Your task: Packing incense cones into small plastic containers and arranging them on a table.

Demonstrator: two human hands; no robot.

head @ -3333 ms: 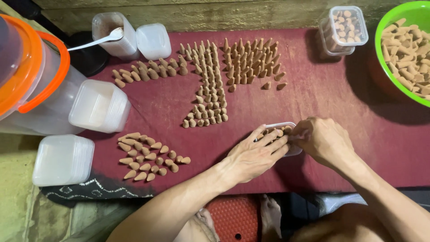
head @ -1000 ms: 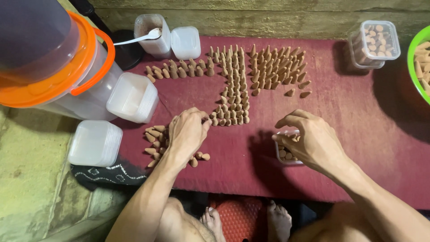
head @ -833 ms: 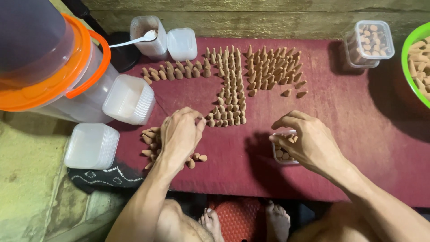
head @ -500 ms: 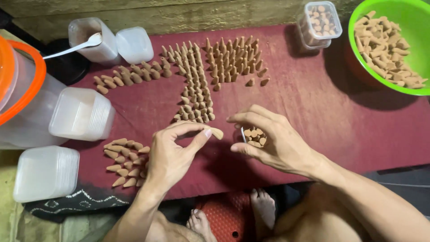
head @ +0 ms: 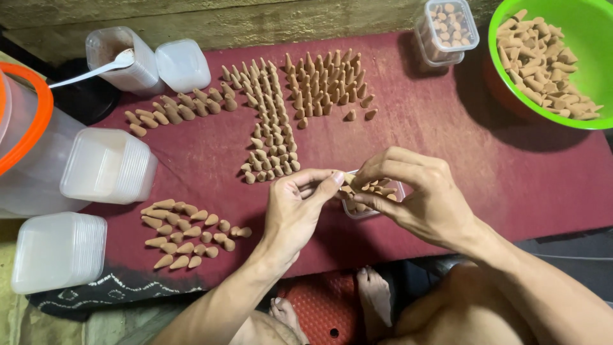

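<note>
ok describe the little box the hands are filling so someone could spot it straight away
On the dark red mat, look at the near edge where the left hand and right hand meet. The small clear box sits between them. Unlike the lidded box at the far edge, it is open and partly covered by fingers.

Left hand [head: 295, 214] left loose cone pile [head: 185, 233], now meets right hand [head: 418, 198] over small box [head: 373, 198].
</note>
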